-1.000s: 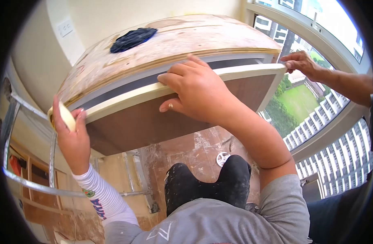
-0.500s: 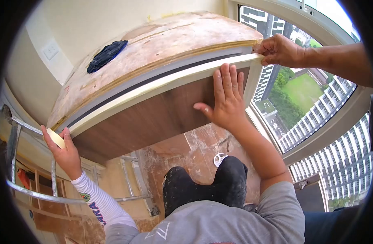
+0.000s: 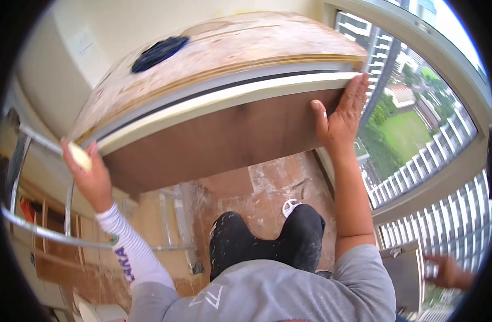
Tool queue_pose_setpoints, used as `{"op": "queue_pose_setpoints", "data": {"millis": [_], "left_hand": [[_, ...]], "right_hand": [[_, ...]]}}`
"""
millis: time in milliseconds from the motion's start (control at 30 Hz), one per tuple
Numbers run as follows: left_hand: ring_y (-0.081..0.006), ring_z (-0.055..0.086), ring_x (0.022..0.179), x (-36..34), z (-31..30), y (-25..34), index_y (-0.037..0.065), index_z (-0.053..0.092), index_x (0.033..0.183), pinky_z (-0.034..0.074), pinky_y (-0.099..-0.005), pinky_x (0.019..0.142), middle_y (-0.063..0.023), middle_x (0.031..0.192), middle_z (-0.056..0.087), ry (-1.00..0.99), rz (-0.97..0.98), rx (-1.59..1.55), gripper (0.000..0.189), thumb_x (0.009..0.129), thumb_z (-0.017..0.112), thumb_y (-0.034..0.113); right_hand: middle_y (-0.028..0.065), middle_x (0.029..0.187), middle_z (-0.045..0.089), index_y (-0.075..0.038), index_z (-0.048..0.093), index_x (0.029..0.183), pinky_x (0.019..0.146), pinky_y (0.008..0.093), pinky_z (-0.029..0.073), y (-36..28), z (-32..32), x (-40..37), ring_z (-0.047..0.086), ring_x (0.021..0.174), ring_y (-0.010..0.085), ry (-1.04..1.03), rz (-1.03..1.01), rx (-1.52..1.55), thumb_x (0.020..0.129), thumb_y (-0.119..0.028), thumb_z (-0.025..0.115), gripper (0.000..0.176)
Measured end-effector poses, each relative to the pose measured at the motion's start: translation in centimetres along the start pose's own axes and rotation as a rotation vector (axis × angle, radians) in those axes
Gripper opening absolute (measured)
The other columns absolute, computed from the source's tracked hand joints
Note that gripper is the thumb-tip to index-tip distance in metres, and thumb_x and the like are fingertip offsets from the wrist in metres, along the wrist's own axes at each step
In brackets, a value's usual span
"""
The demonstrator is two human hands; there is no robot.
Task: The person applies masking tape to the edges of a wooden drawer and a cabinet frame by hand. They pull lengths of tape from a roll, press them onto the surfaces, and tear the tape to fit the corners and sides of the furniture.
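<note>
My left hand [image 3: 96, 182] grips a roll of cream masking tape [image 3: 79, 156] at the left end of a brown wood-grain panel [image 3: 219, 139]. A pale cream strip [image 3: 224, 103] runs along the panel's top edge, from near the roll to the right corner. At that right end, my right hand [image 3: 343, 121] lies flat with fingers stretched and thumb apart, its palm against the panel and fingertips at the strip's end. Behind the panel is a cabinet with a dusty plywood top [image 3: 256, 38].
A dark cloth [image 3: 160, 53] lies on the plywood. A metal ladder [image 3: 58, 235] stands at left, a white disc [image 3: 290, 208] rests on the dusty floor [image 3: 235, 209]. To the right are a tall window [image 3: 407, 126], a grey panel [image 3: 404, 276] and another person's hand [image 3: 447, 272].
My right hand has slid right along the panel to its corner. The other person's hand has left that corner and moved to the lower right. The view has shifted slightly.
</note>
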State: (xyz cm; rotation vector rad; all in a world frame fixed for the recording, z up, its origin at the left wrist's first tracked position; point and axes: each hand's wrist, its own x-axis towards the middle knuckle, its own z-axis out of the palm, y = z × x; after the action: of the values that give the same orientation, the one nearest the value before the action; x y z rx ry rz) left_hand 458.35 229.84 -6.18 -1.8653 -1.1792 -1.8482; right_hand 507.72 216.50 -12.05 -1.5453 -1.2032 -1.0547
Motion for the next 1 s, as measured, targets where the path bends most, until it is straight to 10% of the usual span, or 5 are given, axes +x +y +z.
{"op": "queue_pose_setpoints", "data": {"millis": [133,567,833,1000], "left_hand": [[-0.0235,0.07,0.101,-0.6,0.0,0.0,0.002,0.032,0.154,0.052,-0.0336,0.092,-0.018,0.117,0.07,-0.021,-0.005,0.013,0.067,0.097,0.067,0.011],[-0.0396,0.068,0.108,-9.3,5.0,-4.6,0.001,0.032,0.151,0.054,-0.0418,0.089,-0.0199,0.131,0.066,0.005,0.274,0.101,0.075,0.088,0.072,0.004],[-0.0359,0.069,0.111,-8.4,0.5,-3.6,0.0,0.029,0.152,0.054,-0.0386,0.093,-0.0188,0.13,0.067,-0.051,0.112,0.004,0.072,0.092,0.068,0.005],[-0.0338,0.066,0.116,-9.2,-3.7,-5.3,-0.001,0.023,0.153,0.053,-0.0384,0.093,-0.0224,0.13,0.065,0.06,-0.062,0.044,0.077,0.093,0.069,0.007]], "right_hand": [[0.0285,0.165,0.015,0.006,0.018,0.158,0.125,0.0509,0.011,0.1,0.3,-0.3,0.011,0.155,0.0419,-0.049,-0.014,-0.024,0.094,-0.05,0.064,0.097],[0.0311,0.165,0.01,0.003,0.01,0.16,0.124,0.0547,0.005,-0.2,7.8,0.3,0.007,0.155,0.0423,0.16,-0.097,0.009,0.101,-0.057,0.045,0.091],[0.0215,0.169,0.006,-0.011,0.011,0.163,0.118,0.0686,0.005,-4.8,5.6,1.6,0.005,0.155,0.0447,0.142,0.095,-0.001,0.099,-0.068,0.037,0.09],[0.0191,0.169,0.005,-0.016,0.014,0.164,0.116,0.0719,0.006,-8.5,9.8,4.0,0.007,0.154,0.0461,0.148,-0.128,0.001,0.097,-0.068,0.043,0.089]]}}
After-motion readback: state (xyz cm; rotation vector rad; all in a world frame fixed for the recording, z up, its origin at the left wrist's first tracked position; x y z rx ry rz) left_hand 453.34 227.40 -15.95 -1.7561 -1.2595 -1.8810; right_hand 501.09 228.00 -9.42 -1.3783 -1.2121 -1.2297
